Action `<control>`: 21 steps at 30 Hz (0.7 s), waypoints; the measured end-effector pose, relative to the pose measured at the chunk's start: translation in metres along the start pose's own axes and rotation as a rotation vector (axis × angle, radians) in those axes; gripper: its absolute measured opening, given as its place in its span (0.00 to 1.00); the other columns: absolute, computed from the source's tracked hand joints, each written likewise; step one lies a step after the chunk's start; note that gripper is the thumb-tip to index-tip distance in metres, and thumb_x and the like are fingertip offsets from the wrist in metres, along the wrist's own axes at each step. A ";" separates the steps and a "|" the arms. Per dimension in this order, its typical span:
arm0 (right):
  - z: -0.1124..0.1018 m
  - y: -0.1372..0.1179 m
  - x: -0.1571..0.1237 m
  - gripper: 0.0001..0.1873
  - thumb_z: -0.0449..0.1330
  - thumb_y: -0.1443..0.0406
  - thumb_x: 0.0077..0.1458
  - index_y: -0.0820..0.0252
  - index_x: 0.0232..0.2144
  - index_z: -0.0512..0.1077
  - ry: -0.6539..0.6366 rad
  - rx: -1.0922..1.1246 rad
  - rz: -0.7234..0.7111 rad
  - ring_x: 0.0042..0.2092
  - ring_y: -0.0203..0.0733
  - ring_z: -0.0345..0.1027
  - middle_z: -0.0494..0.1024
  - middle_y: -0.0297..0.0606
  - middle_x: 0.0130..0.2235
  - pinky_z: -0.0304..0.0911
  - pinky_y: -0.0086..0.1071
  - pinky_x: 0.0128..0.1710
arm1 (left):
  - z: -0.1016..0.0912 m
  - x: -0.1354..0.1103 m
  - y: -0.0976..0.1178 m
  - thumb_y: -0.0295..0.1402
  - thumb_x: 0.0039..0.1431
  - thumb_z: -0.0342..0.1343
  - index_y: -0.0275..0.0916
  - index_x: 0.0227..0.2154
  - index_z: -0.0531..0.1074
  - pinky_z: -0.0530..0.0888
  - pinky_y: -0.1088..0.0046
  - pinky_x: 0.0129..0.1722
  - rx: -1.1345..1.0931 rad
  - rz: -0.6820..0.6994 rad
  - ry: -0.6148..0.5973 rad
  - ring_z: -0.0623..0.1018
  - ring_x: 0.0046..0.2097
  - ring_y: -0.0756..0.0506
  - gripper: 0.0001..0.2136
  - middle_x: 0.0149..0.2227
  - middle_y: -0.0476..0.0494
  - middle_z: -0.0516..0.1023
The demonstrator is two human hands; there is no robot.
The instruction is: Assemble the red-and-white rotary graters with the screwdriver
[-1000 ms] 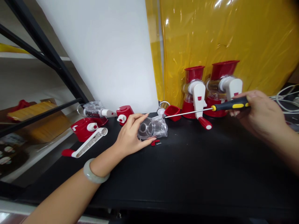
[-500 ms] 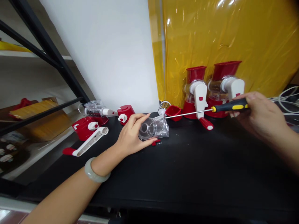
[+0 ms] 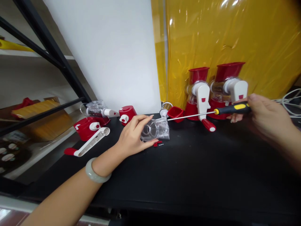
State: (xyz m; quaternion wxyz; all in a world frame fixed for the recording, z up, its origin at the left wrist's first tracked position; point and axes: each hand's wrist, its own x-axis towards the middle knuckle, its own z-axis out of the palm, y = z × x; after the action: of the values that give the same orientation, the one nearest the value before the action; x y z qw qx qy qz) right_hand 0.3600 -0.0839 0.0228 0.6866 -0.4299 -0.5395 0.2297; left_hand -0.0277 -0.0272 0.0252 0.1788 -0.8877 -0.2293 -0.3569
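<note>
My left hand point(image 3: 133, 135) grips a clear plastic grater housing point(image 3: 162, 128) lying on its side on the black tabletop point(image 3: 202, 175), thumb below and fingers above. My right hand point(image 3: 261, 116) is closed around the black and yellow handle of a screwdriver point(image 3: 231, 109). Its long metal shaft points left, and the tip meets the upper right edge of the housing; whether it sits in a hole I cannot tell. Just below the housing lie a small red piece point(image 3: 156, 143) and a thin, pale metal bit point(image 3: 161, 144).
Two assembled red and white rotary graters point(image 3: 199, 94) stand at the back right. Behind the housing are a grater drum point(image 3: 166, 108) and a red hopper point(image 3: 176, 113). Leftward lie a red base point(image 3: 86, 129), a white crank point(image 3: 92, 142) and another red part point(image 3: 127, 113). A black-framed shelf point(image 3: 47, 40) borders the left.
The view has shifted slightly. The screwdriver handle has turned in my right hand, whose lower fingers have moved a little; its tip stays at the housing, which my left hand still grips.
</note>
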 end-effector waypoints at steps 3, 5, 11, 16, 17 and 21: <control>0.000 0.000 0.000 0.26 0.61 0.43 0.50 0.61 0.22 0.72 -0.007 0.039 0.087 0.24 0.39 0.69 0.73 0.40 0.22 0.69 0.32 0.25 | 0.000 -0.001 -0.001 0.44 0.50 0.65 0.40 0.60 0.58 0.76 0.59 0.46 0.007 -0.001 -0.001 0.73 0.50 0.39 0.37 0.50 0.35 0.68; 0.000 -0.001 0.001 0.24 0.63 0.44 0.47 0.60 0.26 0.73 -0.001 0.144 0.186 0.28 0.41 0.71 0.74 0.39 0.26 0.73 0.37 0.29 | 0.001 -0.001 -0.003 0.44 0.50 0.65 0.40 0.60 0.58 0.76 0.59 0.46 0.007 -0.012 -0.005 0.73 0.50 0.39 0.37 0.50 0.35 0.68; -0.003 -0.007 0.001 0.24 0.74 0.59 0.35 0.52 0.36 0.69 -0.113 0.241 0.215 0.38 0.44 0.75 0.75 0.33 0.39 0.75 0.43 0.38 | 0.000 -0.002 -0.005 0.44 0.50 0.65 0.37 0.59 0.59 0.76 0.61 0.46 0.021 -0.021 -0.003 0.73 0.49 0.40 0.36 0.49 0.35 0.68; -0.008 -0.005 0.001 0.27 0.68 0.44 0.40 0.56 0.34 0.68 -0.044 -0.099 0.147 0.19 0.36 0.67 0.72 0.32 0.22 0.66 0.28 0.20 | 0.000 -0.002 -0.003 0.45 0.50 0.64 0.37 0.59 0.59 0.76 0.61 0.46 0.021 -0.006 -0.004 0.73 0.50 0.39 0.36 0.49 0.35 0.68; -0.008 -0.005 0.001 0.28 0.66 0.42 0.42 0.56 0.35 0.69 -0.046 -0.125 0.154 0.18 0.36 0.66 0.72 0.32 0.20 0.65 0.28 0.19 | 0.000 -0.002 -0.003 0.45 0.50 0.64 0.37 0.60 0.59 0.76 0.60 0.47 0.019 -0.005 -0.002 0.73 0.50 0.39 0.36 0.49 0.35 0.68; -0.006 -0.006 0.001 0.27 0.70 0.48 0.38 0.52 0.37 0.69 -0.092 0.104 0.183 0.32 0.45 0.75 0.76 0.35 0.34 0.73 0.39 0.30 | 0.001 -0.001 -0.003 0.45 0.50 0.64 0.37 0.60 0.59 0.76 0.60 0.46 0.017 -0.015 0.004 0.73 0.49 0.39 0.36 0.49 0.35 0.68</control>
State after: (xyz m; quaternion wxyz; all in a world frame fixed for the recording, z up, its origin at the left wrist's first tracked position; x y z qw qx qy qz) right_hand 0.3649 -0.0880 0.0276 0.6586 -0.4301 -0.5163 0.3388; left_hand -0.0295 -0.0241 0.0247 0.1843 -0.8835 -0.2389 -0.3582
